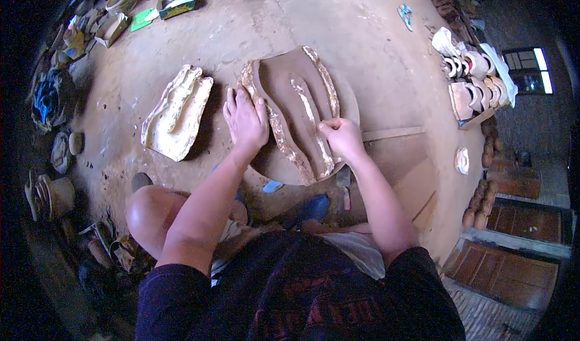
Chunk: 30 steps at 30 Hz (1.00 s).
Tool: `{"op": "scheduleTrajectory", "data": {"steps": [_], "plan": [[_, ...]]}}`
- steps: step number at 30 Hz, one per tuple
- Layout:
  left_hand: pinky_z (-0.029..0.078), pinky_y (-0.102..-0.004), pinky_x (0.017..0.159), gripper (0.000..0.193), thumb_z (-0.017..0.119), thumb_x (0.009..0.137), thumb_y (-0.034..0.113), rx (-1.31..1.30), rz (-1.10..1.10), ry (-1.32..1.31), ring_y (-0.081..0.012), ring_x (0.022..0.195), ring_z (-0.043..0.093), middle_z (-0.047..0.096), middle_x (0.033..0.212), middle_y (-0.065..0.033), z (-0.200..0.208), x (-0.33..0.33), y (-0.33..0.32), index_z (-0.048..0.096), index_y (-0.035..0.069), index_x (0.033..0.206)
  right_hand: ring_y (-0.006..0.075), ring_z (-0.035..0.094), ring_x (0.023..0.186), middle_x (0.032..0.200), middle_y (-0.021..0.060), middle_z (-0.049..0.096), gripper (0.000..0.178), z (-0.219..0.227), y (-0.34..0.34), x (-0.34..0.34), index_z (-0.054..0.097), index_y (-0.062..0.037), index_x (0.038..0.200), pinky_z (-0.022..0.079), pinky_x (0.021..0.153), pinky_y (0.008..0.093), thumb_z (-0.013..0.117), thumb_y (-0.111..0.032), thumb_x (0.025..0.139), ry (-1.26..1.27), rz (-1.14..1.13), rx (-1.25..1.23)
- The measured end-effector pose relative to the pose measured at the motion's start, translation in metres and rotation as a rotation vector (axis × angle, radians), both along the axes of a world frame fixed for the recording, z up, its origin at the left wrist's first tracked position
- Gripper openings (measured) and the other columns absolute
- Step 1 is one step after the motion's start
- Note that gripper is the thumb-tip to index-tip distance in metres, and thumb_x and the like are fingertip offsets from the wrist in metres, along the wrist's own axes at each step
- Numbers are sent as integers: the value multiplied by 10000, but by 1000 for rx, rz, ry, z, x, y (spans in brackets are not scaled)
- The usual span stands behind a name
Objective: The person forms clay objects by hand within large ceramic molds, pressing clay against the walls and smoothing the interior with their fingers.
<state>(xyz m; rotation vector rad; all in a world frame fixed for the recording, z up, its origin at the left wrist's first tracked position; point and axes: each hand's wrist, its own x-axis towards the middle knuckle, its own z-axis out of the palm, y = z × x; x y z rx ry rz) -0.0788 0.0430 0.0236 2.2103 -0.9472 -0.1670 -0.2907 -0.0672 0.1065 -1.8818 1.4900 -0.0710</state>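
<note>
A long plaster mould (279, 126) with rough whitish edges lies on a round board (349, 102). Smooth brown clay (278, 75) lines its hollow, and a narrow pale ridge (307, 108) runs up the inside. My left hand (246, 118) rests against the mould's outer left wall, fingers stretched out and holding nothing. At the mould's lower right, my right hand (342, 138) has thumb and fingers pinched together by the clay near the ridge. What sits between those fingertips is too small to make out. A white mould half (176, 114) with a curved hollow lies apart on the left.
A flat-bladed tool (347, 196) lies by my right knee, near a blue piece (272, 186). Curved clay pieces (480, 90) stand in rows at the right. Boxes (176, 2) and a pot (121, 0) sit far left. A sandal (405, 17) lies at the far right.
</note>
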Motion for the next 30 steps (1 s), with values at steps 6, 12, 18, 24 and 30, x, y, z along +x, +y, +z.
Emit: {"op": "scheduleTrajectory", "data": {"steps": [6, 12, 18, 24, 30], "plan": [[197, -546, 1244, 701, 413, 1059, 404, -52, -18, -26, -420, 1528, 259, 372, 1592, -267, -9, 1, -2, 313, -81, 1555, 300, 754, 876, 966, 163, 772, 269, 0, 21, -8, 802, -49, 969, 579, 810, 393, 760, -305, 899, 224, 287, -530], [186, -541, 1251, 718, 385, 1067, 424, -39, 2, 28, -421, 1534, 248, 360, 1609, -255, -6, -1, 0, 294, -84, 1567, 322, 750, 914, 942, 177, 770, 305, 8, 8, -5, 810, -65, 950, 578, 845, 409, 779, -355, 863, 231, 71, -111], [213, -508, 1241, 709, 393, 1073, 402, 3, -11, -36, -414, 1523, 280, 354, 1608, -279, -7, 0, -1, 273, -84, 1575, 379, 731, 900, 945, 203, 756, 275, 8, 34, -14, 809, -61, 925, 573, 832, 473, 736, -325, 907, 279, 232, -477], [180, -536, 1253, 719, 383, 1065, 415, -13, -11, 35, -411, 1538, 243, 331, 1635, -232, -4, -1, 0, 270, -77, 1577, 345, 716, 925, 1025, 155, 722, 263, 11, 18, -22, 816, -107, 1008, 559, 820, 458, 760, -337, 895, 247, 102, -107], [189, -542, 1246, 724, 410, 1058, 408, -32, -6, 14, -410, 1534, 253, 339, 1626, -243, -5, 0, 0, 273, -78, 1576, 350, 718, 895, 975, 149, 719, 276, 4, 45, -28, 815, -101, 981, 561, 800, 447, 778, -353, 876, 319, 173, -432]]}}
